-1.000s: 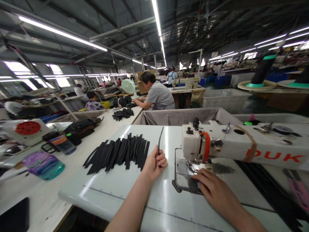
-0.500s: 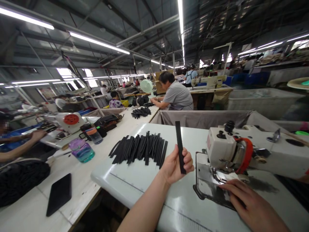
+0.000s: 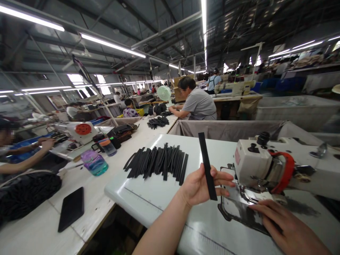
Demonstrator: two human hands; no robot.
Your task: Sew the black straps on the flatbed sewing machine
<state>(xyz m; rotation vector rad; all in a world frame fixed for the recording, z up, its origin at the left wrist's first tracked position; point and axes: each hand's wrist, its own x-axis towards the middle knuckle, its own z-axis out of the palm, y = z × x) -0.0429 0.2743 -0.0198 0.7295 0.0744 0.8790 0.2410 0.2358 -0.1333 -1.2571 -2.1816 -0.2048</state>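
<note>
A black fabric strip [image 3: 207,164] stands almost upright in my left hand [image 3: 200,186], tilted slightly. My thumb pins it while the other fingers stretch out toward the sewing machine [image 3: 251,164]. Down at the machine's metal plate, beside the presser foot, rests my right hand [image 3: 281,219]; its fingers are extended and no item shows in them, though the fingertips' underside is hidden. To the left of the held strip, a row of similar black strips [image 3: 156,163] lies on the pale machine table [image 3: 148,193].
A phone [image 3: 71,209], a purple-teal bottle [image 3: 94,163] and another bottle [image 3: 108,146] sit on the left table. Beyond are a dark bundle [image 3: 29,187], a second sewing machine [image 3: 75,131] and a co-worker in grey [image 3: 199,104]. A cloth-lined bin [image 3: 225,128] borders the table's far side.
The fingers of my left hand have uncurled from the strip and spread toward the machine, with the strip tilting more. My right hand stays at the plate. The view has shifted slightly.
</note>
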